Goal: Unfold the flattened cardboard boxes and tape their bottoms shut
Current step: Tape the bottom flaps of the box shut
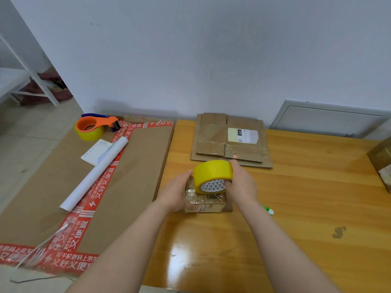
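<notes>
Head view: gripped tape (pixel 212 173) in curled right hand (pixel 241 185), stood on edge atop box (pixel 206 203) directly beneath those fingers, clasped box's left side with left hand (pixel 176 190).

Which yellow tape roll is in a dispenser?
The left roll, in the orange dispenser on the large cardboard; the other roll is bare, in the right hand.
</notes>
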